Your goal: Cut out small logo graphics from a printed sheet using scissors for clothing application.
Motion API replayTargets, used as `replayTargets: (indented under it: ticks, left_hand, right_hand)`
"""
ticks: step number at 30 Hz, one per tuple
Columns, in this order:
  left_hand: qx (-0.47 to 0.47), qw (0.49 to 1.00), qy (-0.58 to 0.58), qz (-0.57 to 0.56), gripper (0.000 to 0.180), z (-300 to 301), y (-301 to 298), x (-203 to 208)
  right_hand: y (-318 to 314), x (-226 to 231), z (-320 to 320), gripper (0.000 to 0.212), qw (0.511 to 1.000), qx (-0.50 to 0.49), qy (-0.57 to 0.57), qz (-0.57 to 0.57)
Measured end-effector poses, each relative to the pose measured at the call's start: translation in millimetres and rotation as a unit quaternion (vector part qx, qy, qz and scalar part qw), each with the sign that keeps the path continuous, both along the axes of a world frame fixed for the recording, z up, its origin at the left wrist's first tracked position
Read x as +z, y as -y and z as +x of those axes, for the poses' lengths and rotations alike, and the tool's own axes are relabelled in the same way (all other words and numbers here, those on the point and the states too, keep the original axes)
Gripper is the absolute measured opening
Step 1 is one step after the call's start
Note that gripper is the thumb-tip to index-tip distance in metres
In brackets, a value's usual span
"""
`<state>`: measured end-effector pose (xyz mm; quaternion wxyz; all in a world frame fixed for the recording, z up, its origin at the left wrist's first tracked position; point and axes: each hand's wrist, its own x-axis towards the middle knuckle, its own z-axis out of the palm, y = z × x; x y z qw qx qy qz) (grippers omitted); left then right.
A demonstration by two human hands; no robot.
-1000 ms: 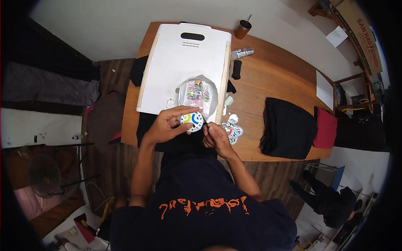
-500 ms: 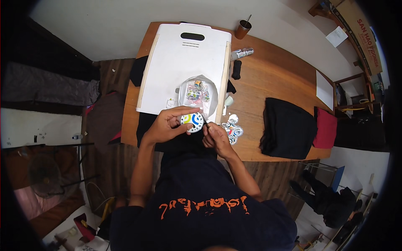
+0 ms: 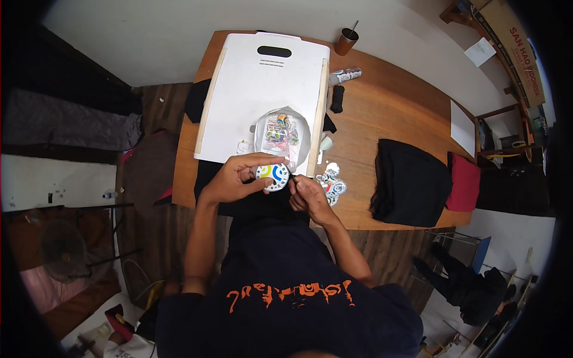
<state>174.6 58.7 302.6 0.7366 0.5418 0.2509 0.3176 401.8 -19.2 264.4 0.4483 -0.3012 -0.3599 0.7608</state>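
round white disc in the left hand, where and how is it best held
Probably pinch the disc by its rim, from the left, where the left hand is: it looks flat and round, and the dark tool in the right hand sits at its right edge.

Head-worn fisheye view, steeply downward

Pale wall (image 3: 179,36) behind, brown plank floor (image 3: 397,250), wide wooden table (image 3: 406,113) — round fan (image 3: 64,249) at dim left
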Motion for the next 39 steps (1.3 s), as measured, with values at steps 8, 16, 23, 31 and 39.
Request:
replayTargets:
  ticks: [8, 16, 23, 31, 39]
  left_hand:
    - [-0.006, 1.0, 0.001, 0.005, 0.049, 0.3, 0.4, 0.9]
    - [-0.038, 0.999, -0.009, 0.0, 0.043, -4.4, -2.9, 2.9]
    - [-0.043, 0.999, -0.014, 0.003, 0.043, -6.2, -4.9, 6.7]
    - [-0.064, 0.998, -0.026, 0.003, 0.044, -7.6, -7.4, 8.2]
    - [-0.082, 0.996, -0.034, 0.008, 0.045, -9.6, -8.5, 7.4]
  right_hand:
    - [-0.9, 0.7, 0.9, 0.034, 1.0, 0.005, -0.003, 0.001]
    - [0.3, -6.8, 4.8, 0.033, 0.999, 0.027, 0.011, -0.014]
    - [-3.1, 4.9, 7.5, 0.033, 0.999, 0.037, 0.031, 0.001]
    - [-2.1, -4.4, 11.2, 0.033, 0.998, 0.053, 0.029, -0.019]
    - [-1.8, -0.8, 10.6, 0.034, 0.998, 0.054, 0.04, -0.015]
